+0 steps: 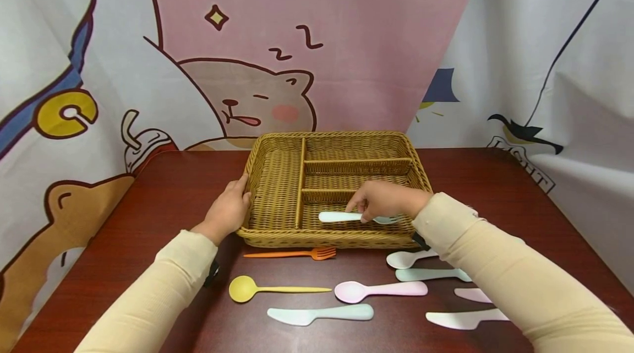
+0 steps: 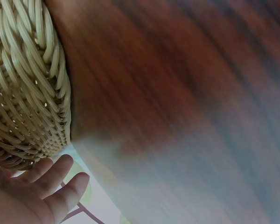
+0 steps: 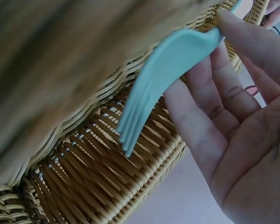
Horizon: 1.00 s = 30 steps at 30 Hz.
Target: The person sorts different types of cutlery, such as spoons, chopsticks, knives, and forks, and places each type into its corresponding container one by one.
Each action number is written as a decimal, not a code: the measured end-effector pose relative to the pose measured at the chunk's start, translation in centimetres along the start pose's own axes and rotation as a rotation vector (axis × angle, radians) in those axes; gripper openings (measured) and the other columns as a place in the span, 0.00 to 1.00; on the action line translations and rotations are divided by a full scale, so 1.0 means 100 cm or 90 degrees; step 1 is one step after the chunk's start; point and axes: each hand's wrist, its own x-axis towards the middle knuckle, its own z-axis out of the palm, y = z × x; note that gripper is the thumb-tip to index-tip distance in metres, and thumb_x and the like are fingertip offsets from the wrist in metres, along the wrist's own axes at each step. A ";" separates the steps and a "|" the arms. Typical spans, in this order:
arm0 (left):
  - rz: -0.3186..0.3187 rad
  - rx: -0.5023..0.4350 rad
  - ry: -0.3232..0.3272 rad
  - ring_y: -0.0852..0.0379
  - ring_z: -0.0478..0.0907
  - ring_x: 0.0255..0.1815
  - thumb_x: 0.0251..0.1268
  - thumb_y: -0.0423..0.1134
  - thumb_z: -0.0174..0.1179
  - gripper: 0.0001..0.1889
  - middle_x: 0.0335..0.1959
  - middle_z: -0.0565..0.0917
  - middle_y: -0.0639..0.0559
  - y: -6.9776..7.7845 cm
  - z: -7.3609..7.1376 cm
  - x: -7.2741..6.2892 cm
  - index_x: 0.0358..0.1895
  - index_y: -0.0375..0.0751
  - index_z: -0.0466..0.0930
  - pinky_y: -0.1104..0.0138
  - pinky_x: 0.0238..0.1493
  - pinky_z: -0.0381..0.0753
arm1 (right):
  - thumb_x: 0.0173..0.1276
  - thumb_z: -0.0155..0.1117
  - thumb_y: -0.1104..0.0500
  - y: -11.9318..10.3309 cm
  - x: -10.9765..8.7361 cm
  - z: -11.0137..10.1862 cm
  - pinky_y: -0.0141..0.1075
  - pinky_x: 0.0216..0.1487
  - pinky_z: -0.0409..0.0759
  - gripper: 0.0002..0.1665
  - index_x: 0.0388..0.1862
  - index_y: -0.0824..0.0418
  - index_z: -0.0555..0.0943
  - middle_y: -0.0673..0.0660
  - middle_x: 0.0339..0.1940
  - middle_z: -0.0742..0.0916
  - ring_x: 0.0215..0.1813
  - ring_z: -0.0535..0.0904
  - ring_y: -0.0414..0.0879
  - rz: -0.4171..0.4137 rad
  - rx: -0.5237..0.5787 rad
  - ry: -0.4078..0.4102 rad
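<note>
My right hand (image 1: 383, 199) pinches a pale mint fork (image 3: 172, 60) between thumb and fingers at its neck. The fork lies level over the front right compartment of a woven basket (image 1: 274, 234), its tines toward the right in the head view. Along the basket's left side, my left hand (image 1: 228, 211) rests with fingers extended against the wicker. Those fingers (image 2: 53, 175) show at the basket's lower edge in the left wrist view. The basket has one long compartment on the left and three stacked on the right.
In front of the basket lie an orange fork (image 1: 292, 254), a yellow spoon (image 1: 242, 289), a pink spoon (image 1: 351, 291), a mint knife (image 1: 317, 313) and a white spoon (image 1: 402, 259). More cutlery, including a white knife (image 1: 453, 319), lies partly under the right sleeve. A printed curtain (image 1: 356, 39) hangs behind.
</note>
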 end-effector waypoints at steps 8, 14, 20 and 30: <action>0.001 0.004 -0.003 0.34 0.62 0.69 0.79 0.38 0.38 0.29 0.72 0.56 0.30 0.001 -0.001 -0.001 0.76 0.31 0.44 0.46 0.66 0.64 | 0.60 0.68 0.71 -0.005 0.002 0.004 0.32 0.33 0.76 0.20 0.52 0.62 0.85 0.49 0.31 0.84 0.31 0.74 0.39 0.035 0.007 -0.025; 0.000 0.008 0.001 0.34 0.62 0.69 0.79 0.38 0.38 0.29 0.72 0.57 0.30 0.002 0.000 0.000 0.76 0.31 0.45 0.46 0.66 0.64 | 0.60 0.66 0.72 -0.003 0.003 0.008 0.29 0.29 0.72 0.19 0.51 0.63 0.85 0.49 0.25 0.82 0.25 0.69 0.37 0.025 -0.011 -0.032; 0.002 0.007 0.000 0.34 0.62 0.69 0.79 0.38 0.38 0.29 0.72 0.57 0.30 0.001 0.000 0.000 0.76 0.31 0.45 0.46 0.66 0.64 | 0.59 0.65 0.73 -0.001 0.006 0.011 0.30 0.30 0.74 0.19 0.49 0.62 0.86 0.53 0.34 0.87 0.27 0.72 0.37 0.035 -0.019 -0.036; 0.001 0.004 -0.001 0.35 0.62 0.69 0.79 0.38 0.38 0.29 0.72 0.57 0.30 0.003 -0.002 -0.001 0.76 0.31 0.44 0.46 0.66 0.64 | 0.59 0.65 0.73 -0.004 0.008 0.012 0.31 0.33 0.75 0.20 0.50 0.60 0.86 0.52 0.44 0.87 0.32 0.75 0.39 0.065 -0.046 -0.030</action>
